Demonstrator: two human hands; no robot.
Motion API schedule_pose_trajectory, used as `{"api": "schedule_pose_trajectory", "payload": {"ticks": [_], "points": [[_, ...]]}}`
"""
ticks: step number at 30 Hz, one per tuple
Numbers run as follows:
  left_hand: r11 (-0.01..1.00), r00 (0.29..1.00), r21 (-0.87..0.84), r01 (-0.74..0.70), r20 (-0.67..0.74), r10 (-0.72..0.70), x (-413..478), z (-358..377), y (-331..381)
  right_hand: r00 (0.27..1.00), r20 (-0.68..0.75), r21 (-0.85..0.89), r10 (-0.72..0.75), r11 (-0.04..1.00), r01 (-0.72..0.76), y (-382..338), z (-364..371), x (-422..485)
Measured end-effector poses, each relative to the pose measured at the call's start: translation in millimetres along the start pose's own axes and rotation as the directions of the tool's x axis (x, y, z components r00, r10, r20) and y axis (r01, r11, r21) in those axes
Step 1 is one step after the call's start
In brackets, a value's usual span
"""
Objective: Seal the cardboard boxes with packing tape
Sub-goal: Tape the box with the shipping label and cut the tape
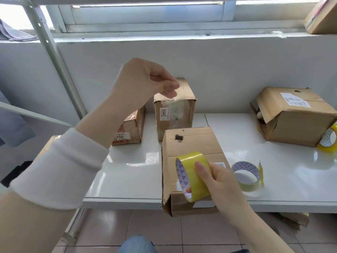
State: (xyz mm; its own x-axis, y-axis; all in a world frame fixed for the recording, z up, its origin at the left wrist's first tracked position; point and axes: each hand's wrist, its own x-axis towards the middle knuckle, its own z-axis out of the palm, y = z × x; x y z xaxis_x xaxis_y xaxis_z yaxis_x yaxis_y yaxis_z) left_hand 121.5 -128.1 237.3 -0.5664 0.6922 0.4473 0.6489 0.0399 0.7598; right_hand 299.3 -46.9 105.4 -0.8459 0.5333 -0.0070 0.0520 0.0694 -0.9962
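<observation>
Tape roll (196, 177), yellow-tinted, sits in the right hand (220, 181), whose thumb lies across its outer face while a fingertip hooks through the core. The grip holds it just above the near end of a cardboard box (193, 147). That box lies at the front edge of the white worktop (127, 170), with its near end hanging over the edge. The left hand (145, 83) is raised above the middle of the worktop, thumb and fingers pinching the end of a clear strip of tape (174, 99). The strip is see-through, and its run down toward the roll is hard to follow. Toward the back edge stands an upright box labelled 2859 (175, 114). Just left of it is a lower box labelled 890 (130, 129), partly hidden by the left forearm. A second roll (246, 175) lies flat on the worktop just right of the front box, its loose end sticking up. Near the right edge a larger box (299, 121) rests tilted with its open flaps facing left, and a third roll (328, 139) stands on edge just beside its right corner. Another box (322, 17) sits on the window ledge at the upper right, and a folded cloth (14, 31) lies on the ledge at the far left. A white sleeve (60, 167) covers the left forearm.
</observation>
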Motion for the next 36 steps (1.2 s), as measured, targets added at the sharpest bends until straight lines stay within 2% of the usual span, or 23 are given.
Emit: {"api": "schedule_pose_trajectory", "payload": {"ticks": [5,10,14,21,31,36], "points": [[0.998,0.997,0.040,0.049,0.053,-0.051,34.0,23.1,-55.9,0.993,0.093,-0.052,0.072,0.996,-0.067,-2.9,-7.0,0.3],[0.962,0.982,0.236,0.140,0.091,-0.165,64.9,61.1,-103.9,0.984,0.033,0.067,0.177,0.982,-0.179,-11.9,-6.0,23.7],[0.925,0.949,0.302,0.232,0.140,-0.283,78.5,85.9,-145.1,0.975,-0.003,0.084,0.221,0.972,-0.219,-16.0,-1.5,52.9],[0.931,0.939,0.234,0.281,0.133,-0.317,78.6,103.4,-191.9,0.929,0.045,0.140,0.367,0.918,-0.370,-3.0,-0.6,81.4],[0.908,0.893,0.229,0.349,0.211,-0.397,75.7,113.1,-216.2,0.912,0.074,0.146,0.403,0.901,-0.409,-3.8,3.6,89.5],[0.860,0.802,0.278,0.427,0.323,-0.502,79.3,110.1,-218.3,0.919,0.044,0.106,0.392,0.913,-0.395,-1.2,4.9,87.0]]}}
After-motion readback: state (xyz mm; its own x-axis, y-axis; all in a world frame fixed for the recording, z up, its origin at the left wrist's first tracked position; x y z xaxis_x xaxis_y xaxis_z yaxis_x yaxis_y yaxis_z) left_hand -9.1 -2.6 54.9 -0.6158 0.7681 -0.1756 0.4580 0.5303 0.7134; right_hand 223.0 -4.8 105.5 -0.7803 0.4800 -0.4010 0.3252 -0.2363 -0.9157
